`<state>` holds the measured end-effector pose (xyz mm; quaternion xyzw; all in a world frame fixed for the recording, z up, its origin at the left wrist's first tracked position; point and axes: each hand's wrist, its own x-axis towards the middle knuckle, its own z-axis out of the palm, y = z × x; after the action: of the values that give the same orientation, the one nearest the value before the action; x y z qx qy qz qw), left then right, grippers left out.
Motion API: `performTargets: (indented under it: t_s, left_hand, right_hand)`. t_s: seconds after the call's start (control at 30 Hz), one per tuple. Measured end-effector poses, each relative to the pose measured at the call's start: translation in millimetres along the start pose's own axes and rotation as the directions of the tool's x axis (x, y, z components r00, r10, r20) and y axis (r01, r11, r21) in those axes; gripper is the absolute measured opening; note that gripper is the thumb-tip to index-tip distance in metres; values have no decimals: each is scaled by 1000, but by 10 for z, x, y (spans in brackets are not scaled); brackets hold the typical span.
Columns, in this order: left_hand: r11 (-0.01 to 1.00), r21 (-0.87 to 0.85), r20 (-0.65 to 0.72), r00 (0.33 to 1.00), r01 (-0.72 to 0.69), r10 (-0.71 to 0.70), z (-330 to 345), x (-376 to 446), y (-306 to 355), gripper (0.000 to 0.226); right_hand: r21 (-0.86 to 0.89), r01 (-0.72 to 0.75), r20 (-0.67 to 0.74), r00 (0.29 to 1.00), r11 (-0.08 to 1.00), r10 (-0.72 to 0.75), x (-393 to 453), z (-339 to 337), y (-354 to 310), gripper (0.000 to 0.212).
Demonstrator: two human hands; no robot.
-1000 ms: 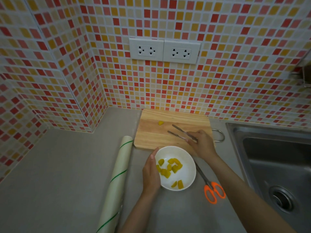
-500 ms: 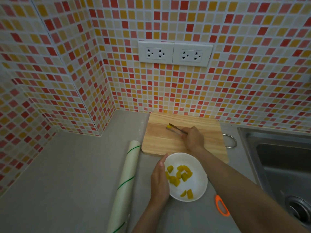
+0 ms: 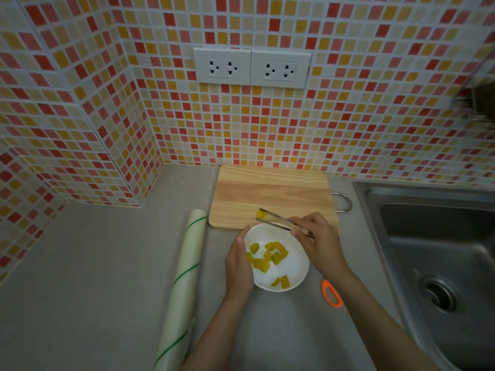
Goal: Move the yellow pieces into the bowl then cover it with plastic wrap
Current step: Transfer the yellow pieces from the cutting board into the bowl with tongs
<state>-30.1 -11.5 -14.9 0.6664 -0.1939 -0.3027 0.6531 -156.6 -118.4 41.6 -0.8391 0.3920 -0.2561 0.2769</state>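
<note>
Along the left of the frame, running from the lower middle up toward the cutting board, we see the roll of plastic wrap point(image 3: 182, 287) lying on the grey counter point(image 3: 88, 285), in the same spot as half a second ago. Just right of it, our left hand point(image 3: 239, 266) still cups the left rim of the white bowl point(image 3: 297, 274), fingers held straight and together, palm turned toward the bowl wall; we cannot tell how firmly it presses. Inside the bowl lie the yellow pieces point(image 3: 267, 257), most bunched at its centre-left and two near the lower rim.

Half a second ago the tongs reached to the far middle of the wooden cutting board point(image 3: 270, 194), at the last piece there. Now our right hand point(image 3: 318, 241) has drawn back to the board's near edge, just above the bowl's upper rim. It is curled around the metal tongs point(image 3: 281, 222), squeezing them so that their tips pinch one yellow piece point(image 3: 260, 215), held over the board's lower edge and not yet over the bowl. Our right forearm crosses from the lower right of the frame.

Right of the bowl, an orange scissor handle point(image 3: 332, 294) shows beside that forearm. Farthest right lies the steel sink point(image 3: 439, 253).
</note>
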Motion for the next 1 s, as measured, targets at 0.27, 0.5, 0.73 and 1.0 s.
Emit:
performTargets:
  t_s: [0.27,0.5,0.73,1.0]
  left_hand:
    - [1000,17,-24,1000,-5,6,10,-38,36,43]
    - [1000,17,-39,999,-18,18,15,-40,42,41]
    - [1000,12,-43,999,-19,19,32,-29,21,43]
    - [1000,18,-33,999,-11,12,17,-23,2,43]
  right_hand:
    - [-389,139,164,983,911,-80,-539,-312,19,35]
    - [-379,47,125,992,924,1,-412,-437,190,38]
    - [-291,-306,-183,948,907,261,98,-197,531,26]
    - [-316,-411,-224,908,855,354,381,121,687,26]
